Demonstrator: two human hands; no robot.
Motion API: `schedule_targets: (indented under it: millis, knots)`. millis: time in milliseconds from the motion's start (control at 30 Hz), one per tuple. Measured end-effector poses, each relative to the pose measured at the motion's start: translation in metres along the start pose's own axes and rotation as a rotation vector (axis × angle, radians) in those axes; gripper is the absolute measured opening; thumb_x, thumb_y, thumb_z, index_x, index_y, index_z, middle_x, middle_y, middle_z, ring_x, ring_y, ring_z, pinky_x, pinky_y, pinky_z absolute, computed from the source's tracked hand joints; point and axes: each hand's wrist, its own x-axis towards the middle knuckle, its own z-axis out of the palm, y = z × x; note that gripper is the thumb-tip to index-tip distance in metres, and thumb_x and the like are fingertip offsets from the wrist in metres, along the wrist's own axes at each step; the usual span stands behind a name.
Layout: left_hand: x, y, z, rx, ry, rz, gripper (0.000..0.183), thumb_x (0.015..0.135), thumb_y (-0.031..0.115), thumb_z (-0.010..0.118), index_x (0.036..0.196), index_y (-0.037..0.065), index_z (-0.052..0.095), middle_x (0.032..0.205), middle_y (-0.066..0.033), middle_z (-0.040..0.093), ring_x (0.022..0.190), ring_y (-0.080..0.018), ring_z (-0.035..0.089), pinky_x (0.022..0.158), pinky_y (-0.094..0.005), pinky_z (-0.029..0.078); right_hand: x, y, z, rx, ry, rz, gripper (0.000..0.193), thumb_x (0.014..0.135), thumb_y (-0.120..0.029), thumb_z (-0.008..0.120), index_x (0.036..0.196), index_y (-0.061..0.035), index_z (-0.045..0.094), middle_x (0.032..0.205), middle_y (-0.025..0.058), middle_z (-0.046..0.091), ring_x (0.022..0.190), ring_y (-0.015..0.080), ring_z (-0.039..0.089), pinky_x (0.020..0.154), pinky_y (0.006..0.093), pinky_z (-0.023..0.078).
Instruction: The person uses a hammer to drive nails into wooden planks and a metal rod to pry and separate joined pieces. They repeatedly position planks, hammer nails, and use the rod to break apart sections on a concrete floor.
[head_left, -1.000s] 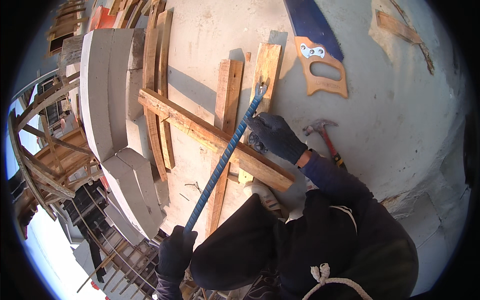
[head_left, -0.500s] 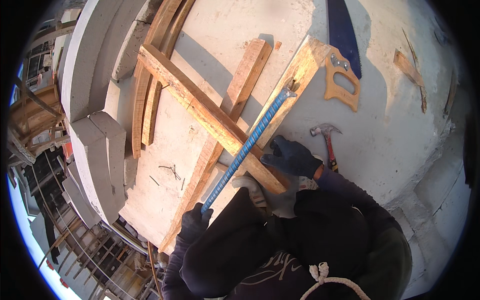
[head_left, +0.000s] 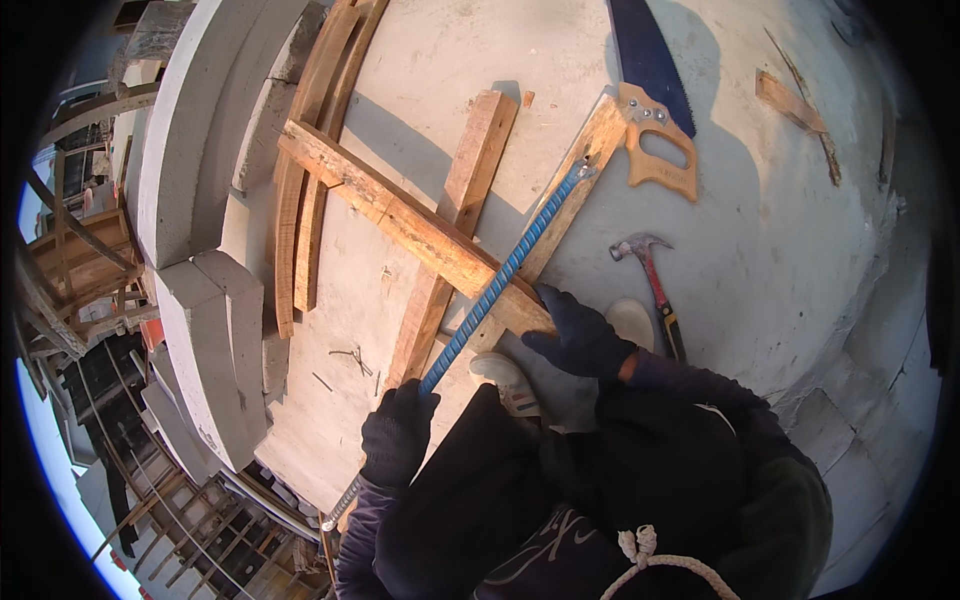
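My left hand, in a dark glove, is closed around the lower part of a blue ribbed crowbar. Its far tip rests at a dark, split spot near the end of a short wooden beam. Under the bar runs a longer wooden beam, slanting from upper left toward me. My right hand, also gloved, holds that beam's near end between thumb and fingers. Beneath it lies another wooden beam, crossing it.
Right of the beams lie a handsaw with a wooden handle and a claw hammer. Long boards lean by concrete blocks at left. Loose nails lie on the concrete floor. The floor drops away at lower left.
My right hand has moved from beside the long beam onto its near end. My left hand stays on the crowbar, whose tip remains at the short beam. The view has shifted somewhat.
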Motion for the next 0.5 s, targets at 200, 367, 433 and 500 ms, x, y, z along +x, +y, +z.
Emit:
schedule_targets:
  millis: [200, 367, 433, 500]
  knots:
    - [-0.002, 0.029, 0.004, -0.156, 0.042, 0.006, 0.028, 0.097, 0.033, 0.071, 0.115, 0.012, 0.067, 0.086, -0.0152, 0.071, 0.07, -0.0378, 0.07, 0.059, -0.0484, 0.054, -0.01, 0.022, -0.053, -0.127, 0.071, -0.145, 0.092, 0.085, -0.056, 0.073, 0.147, 0.0042, 0.04, 0.12, 0.0264, 0.062, 0.098, 0.0434, 0.068, 0.083, 0.0531, 0.056]
    - [0.003, 0.044, 0.012, -0.111, 0.063, -0.039, 0.025, 0.098, 0.033, 0.07, 0.111, 0.012, 0.068, 0.08, -0.0163, 0.072, 0.068, -0.0388, 0.07, 0.057, -0.0473, 0.054, -0.013, 0.016, -0.074, -0.142, -0.053, -0.117, 0.09, 0.08, -0.05, 0.076, 0.149, -0.0017, 0.041, 0.11, 0.0229, 0.063, 0.096, 0.0399, 0.068, 0.08, 0.0518, 0.056]
    - [0.016, 0.031, 0.009, -0.026, 0.035, -0.055, 0.024, 0.099, 0.034, 0.069, 0.11, 0.012, 0.068, 0.077, -0.0154, 0.071, 0.065, -0.0397, 0.068, 0.055, -0.0474, 0.053, -0.006, 0.016, -0.075, -0.186, -0.038, -0.114, 0.089, 0.079, -0.045, 0.076, 0.149, -0.0037, 0.042, 0.107, 0.0213, 0.062, 0.094, 0.0382, 0.067, 0.079, 0.0509, 0.055]
    - [0.027, 0.025, 0.006, -0.022, 0.009, -0.068, 0.024, 0.099, 0.034, 0.068, 0.109, 0.012, 0.067, 0.075, -0.0156, 0.07, 0.063, -0.0397, 0.068, 0.053, -0.0479, 0.052, 0.005, 0.025, -0.071, -0.256, 0.034, -0.125, 0.087, 0.077, -0.041, 0.076, 0.149, -0.0053, 0.043, 0.103, 0.0197, 0.061, 0.092, 0.0365, 0.066, 0.076, 0.05, 0.055]
